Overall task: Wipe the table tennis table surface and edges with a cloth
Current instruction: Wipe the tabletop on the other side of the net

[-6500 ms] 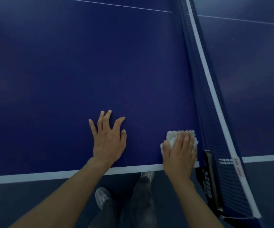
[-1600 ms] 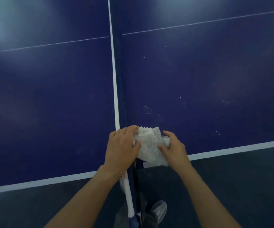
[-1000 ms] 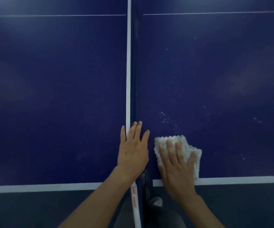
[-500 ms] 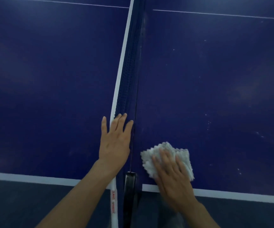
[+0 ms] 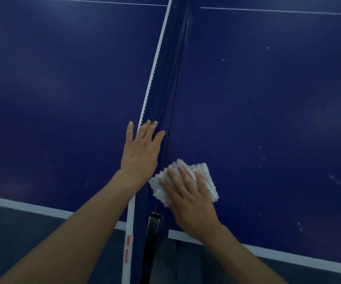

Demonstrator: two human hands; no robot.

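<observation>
The left hand (image 5: 140, 152) lies flat, fingers spread, on the white top tape of the net (image 5: 163, 78). Red lettering on the tape below the wrist is too blurred to read. A black clamp (image 5: 154, 224) sits between the forearms. The right hand (image 5: 188, 197), fingers straight, half covers a nubby white cloth (image 5: 210, 185), pressing it onto the blue worktop (image 5: 268, 99), which is speckled farther right.

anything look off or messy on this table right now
Only small white specks scattered on the blue table right of the net, beyond the cloth under the right hand. They look like dust or residue not yet wiped. Nothing appears damaged or askew.
</observation>
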